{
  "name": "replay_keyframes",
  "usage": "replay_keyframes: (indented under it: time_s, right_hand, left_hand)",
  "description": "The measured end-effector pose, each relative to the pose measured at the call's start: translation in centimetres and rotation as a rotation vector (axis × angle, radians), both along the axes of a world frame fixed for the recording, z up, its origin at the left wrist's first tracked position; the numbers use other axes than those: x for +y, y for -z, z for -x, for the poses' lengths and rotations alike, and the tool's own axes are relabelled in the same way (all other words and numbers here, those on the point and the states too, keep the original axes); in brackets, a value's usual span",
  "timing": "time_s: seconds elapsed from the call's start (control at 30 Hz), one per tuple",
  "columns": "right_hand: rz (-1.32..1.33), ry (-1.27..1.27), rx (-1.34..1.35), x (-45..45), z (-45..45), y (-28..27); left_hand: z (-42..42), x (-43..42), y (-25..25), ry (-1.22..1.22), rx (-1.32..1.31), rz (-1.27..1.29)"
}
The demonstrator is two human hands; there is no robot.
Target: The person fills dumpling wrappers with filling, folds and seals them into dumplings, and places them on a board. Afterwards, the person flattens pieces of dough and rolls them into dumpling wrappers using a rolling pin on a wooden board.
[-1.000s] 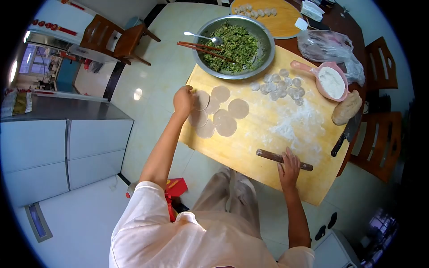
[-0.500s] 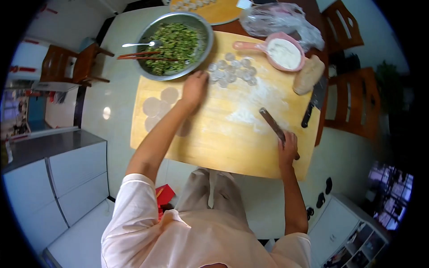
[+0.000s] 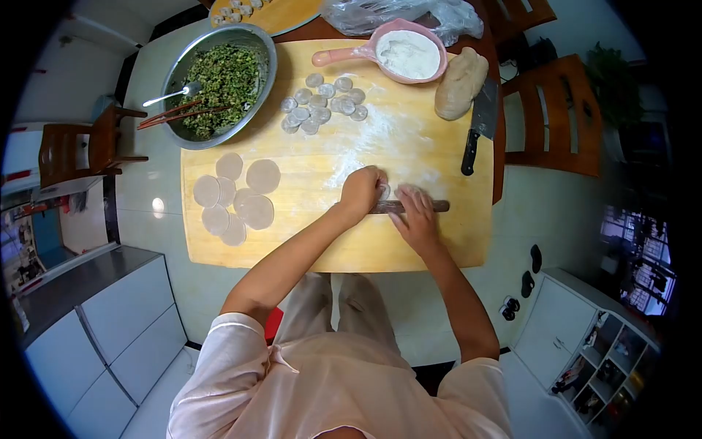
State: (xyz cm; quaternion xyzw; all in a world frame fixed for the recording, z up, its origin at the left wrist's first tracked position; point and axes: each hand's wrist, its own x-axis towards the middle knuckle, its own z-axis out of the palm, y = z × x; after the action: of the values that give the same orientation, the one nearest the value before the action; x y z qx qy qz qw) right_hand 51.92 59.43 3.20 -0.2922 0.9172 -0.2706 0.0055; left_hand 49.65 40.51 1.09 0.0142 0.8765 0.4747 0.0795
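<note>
Near the front of the floured wooden board, my left hand (image 3: 362,193) is closed at the edge of a small dough round (image 3: 385,192), partly hidden by the fingers. My right hand (image 3: 418,218) lies over a dark wooden rolling pin (image 3: 441,206), which is level and just in front of the dough. The pin's left end reaches under my left wrist. Several small dough discs (image 3: 319,101) sit at the back middle. Rolled wrappers (image 3: 257,211) overlap at the left.
A metal bowl (image 3: 271,79) of chopped green filling holds a spoon (image 3: 167,96) and chopsticks (image 3: 167,117). A pink scoop (image 3: 344,56) of flour, a dough log (image 3: 462,82) and a knife (image 3: 482,110) lie at the back right. A plastic bag (image 3: 453,20) is behind.
My left hand has come from beside the bowl to the board's front middle, now with a dough round. My right hand and the rolling pin moved left, and the pin turned level. The view shifted.
</note>
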Motion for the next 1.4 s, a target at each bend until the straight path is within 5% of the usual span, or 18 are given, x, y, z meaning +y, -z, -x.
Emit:
replay_keyframes:
  time_s: [0.3,0.5,0.73,0.93,1.2,1.3,1.4]
  right_hand:
    - [-0.24,0.271,0.101,-6.2,6.5,1.1]
    - [-0.348,0.259,0.128,-4.1,0.0,1.2]
    - [-0.262,0.311,0.131,-8.0,8.5,1.5]
    - [-0.341,0.271,0.105,-5.2,0.3,1.2]
    - [-0.293,0.315,0.114,-9.2,8.7,1.1]
    - [-0.261,0.281,0.073,-7.4,4.2,1.2]
    - [-0.362,0.256,0.092,-6.2,-0.1,0.6]
  left_hand:
    - [3.4,-0.7,-0.2,0.135,-0.168,0.271]
    - [0.9,-2.8,-0.3,-0.037,-0.147,0.084]
    - [3.7,-2.4,0.1,0.071,-0.134,0.225]
    - [1.5,-4.2,-0.9,-0.047,-0.141,0.034]
    - [3.2,-3.1,-0.8,0.032,-0.059,0.343]
    - [2.0,-4.1,-0.2,0.016,0.019,0.219]
    - [0.5,-5.1,-1.3,-0.213,-0.217,-0.107]
